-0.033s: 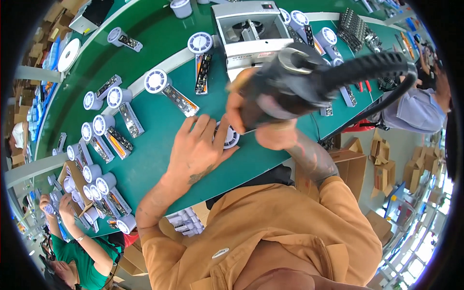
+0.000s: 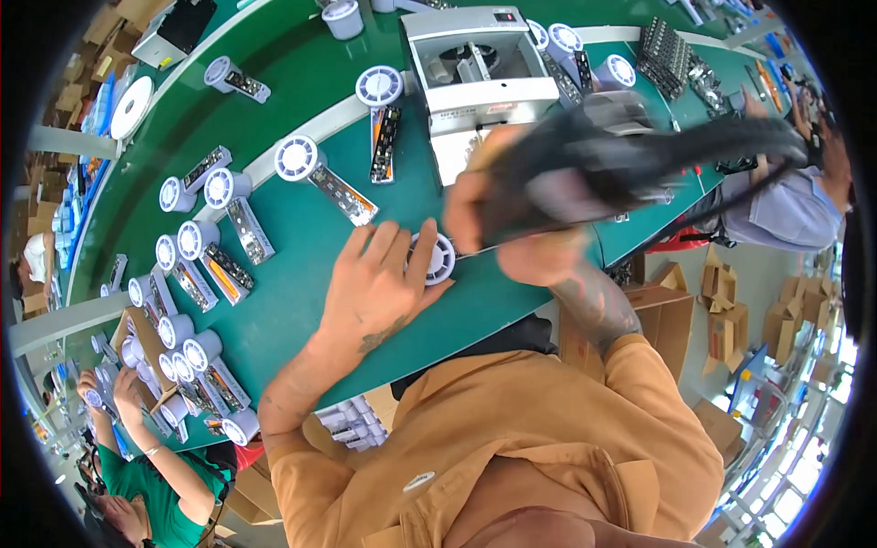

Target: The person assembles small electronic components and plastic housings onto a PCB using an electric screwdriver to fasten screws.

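My left hand [image 2: 379,288] lies on the green table [image 2: 301,301], with a white round fan-like part [image 2: 442,260] held between its index finger and thumb. My right hand [image 2: 534,256] grips a dark grey power tool [image 2: 594,164] just above and to the right of that part. The tool is blurred, and its dark cable [image 2: 731,196] trails off to the right. I cannot see the tool's tip.
A grey box-shaped machine [image 2: 480,68] stands behind the tool. White round parts with circuit-board strips [image 2: 324,178] lie in rows on the left. A person in green [image 2: 155,493] works at lower left, another in blue [image 2: 786,210] at the right. Cardboard boxes [image 2: 667,310] stand below the table edge.
The tool in my right hand has shifted slightly and is now blurred by motion. My left hand stays on the white round part.
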`<state>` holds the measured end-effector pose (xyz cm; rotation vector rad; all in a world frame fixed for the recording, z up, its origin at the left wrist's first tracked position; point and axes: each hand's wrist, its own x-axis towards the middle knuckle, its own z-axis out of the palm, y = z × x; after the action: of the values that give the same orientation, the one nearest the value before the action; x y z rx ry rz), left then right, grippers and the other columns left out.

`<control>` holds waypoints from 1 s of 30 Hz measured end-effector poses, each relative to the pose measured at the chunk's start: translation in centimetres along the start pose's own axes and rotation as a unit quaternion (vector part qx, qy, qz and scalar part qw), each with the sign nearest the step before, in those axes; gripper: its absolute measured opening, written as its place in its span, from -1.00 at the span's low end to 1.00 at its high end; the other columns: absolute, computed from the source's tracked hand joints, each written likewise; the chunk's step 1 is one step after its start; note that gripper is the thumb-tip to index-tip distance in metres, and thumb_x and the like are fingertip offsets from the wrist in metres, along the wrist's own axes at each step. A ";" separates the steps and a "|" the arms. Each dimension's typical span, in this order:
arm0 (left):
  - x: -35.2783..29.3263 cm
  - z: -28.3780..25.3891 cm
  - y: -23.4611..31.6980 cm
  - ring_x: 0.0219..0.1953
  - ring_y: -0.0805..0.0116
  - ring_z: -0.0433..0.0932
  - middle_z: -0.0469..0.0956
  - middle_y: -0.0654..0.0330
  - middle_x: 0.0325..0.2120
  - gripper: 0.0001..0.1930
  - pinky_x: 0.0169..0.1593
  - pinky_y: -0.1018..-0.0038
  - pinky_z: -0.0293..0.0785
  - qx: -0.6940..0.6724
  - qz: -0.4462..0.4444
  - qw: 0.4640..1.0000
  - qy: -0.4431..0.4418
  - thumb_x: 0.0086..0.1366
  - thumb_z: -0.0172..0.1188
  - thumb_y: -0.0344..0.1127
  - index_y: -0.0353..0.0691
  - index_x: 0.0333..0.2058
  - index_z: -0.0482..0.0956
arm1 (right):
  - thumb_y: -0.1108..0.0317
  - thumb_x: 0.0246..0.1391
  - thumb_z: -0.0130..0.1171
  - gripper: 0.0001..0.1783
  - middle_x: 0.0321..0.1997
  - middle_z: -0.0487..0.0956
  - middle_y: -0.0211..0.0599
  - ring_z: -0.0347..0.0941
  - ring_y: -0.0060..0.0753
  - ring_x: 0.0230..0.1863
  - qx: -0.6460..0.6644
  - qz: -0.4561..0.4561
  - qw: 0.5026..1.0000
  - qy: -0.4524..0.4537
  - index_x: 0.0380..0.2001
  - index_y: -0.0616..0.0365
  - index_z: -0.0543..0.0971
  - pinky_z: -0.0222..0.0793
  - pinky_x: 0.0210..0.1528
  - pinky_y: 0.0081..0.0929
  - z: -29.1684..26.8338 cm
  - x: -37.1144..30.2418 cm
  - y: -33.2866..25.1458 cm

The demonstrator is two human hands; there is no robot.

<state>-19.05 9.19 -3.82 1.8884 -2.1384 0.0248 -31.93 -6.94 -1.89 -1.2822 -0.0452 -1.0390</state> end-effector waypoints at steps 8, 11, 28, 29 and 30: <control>0.1 0.0 0.2 -0.17 0.20 0.47 0.52 0.12 -0.35 -0.36 -0.09 0.30 0.45 0.017 0.009 1.000 0.010 0.00 0.43 -0.06 -0.35 0.00 0.56 | -0.45 0.19 -0.22 -0.15 -0.62 0.47 -0.31 0.35 -0.53 -0.71 -0.179 -0.127 0.975 0.029 -0.24 0.31 0.42 0.29 -0.63 -0.59 -2.7 5.1 -1.8; -0.1 0.0 0.2 -0.16 0.19 0.47 0.52 0.11 -0.34 -0.37 -0.11 0.31 0.46 0.015 0.007 1.000 0.007 0.02 0.42 -0.05 -0.36 0.01 0.55 | -0.06 0.35 -0.03 -0.48 -0.60 0.48 -0.34 0.35 -0.63 -0.69 -0.193 -0.140 0.971 0.016 -0.14 0.29 0.36 0.24 -0.64 -0.67 -0.7 5.6 -0.5; 0.2 0.1 0.1 -0.24 0.27 0.45 0.51 0.18 -0.41 -0.40 -0.18 0.41 0.42 -0.003 0.011 0.999 0.034 -0.02 0.42 -0.09 -0.40 -0.05 0.60 | -0.71 -0.08 -0.19 0.15 -0.66 0.35 -0.30 0.27 -0.46 -0.76 -0.127 0.126 0.981 0.075 0.10 0.25 0.17 0.25 -0.69 -0.51 3.0 -0.8 -1.1; 0.2 0.1 0.2 -0.24 0.28 0.45 0.51 0.18 -0.41 -0.40 -0.19 0.41 0.42 -0.001 0.010 0.999 0.031 -0.02 0.42 -0.10 -0.40 -0.05 0.60 | -0.71 -0.08 -0.18 0.15 -0.64 0.36 -0.29 0.28 -0.46 -0.75 -0.119 0.129 0.981 0.080 0.10 0.24 0.17 0.27 -0.67 -0.50 3.0 -1.0 -1.1; 0.1 0.1 0.3 -0.24 0.28 0.45 0.51 0.18 -0.41 -0.40 -0.19 0.41 0.42 -0.002 0.009 0.999 0.030 -0.02 0.42 -0.10 -0.40 -0.05 0.60 | -0.70 -0.08 -0.17 0.14 -0.63 0.36 -0.29 0.30 -0.46 -0.73 -0.111 0.132 0.981 0.085 0.10 0.24 0.17 0.28 -0.66 -0.50 3.0 -1.1 -1.1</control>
<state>-19.34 9.07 -3.86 1.8433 -2.1137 0.0814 -31.78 -3.81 -0.65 -1.3519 0.3712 -0.9380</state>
